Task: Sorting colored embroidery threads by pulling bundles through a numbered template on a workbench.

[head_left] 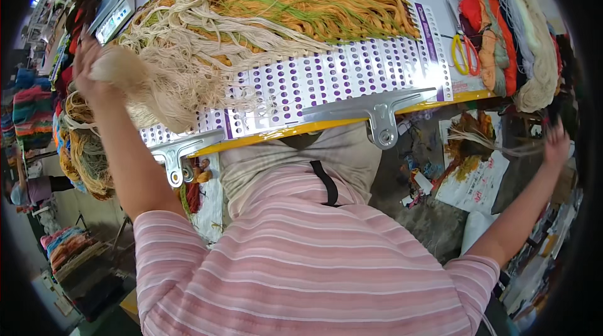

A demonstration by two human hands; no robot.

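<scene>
Under L hand [88,66] — fluffy cream yarn [135,78]

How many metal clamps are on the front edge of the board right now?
2. One metal clamp sits at the left of the yellow board edge, near the left forearm; the other metal clamp sits further right, above the lap. Yarn may hide others.
</scene>
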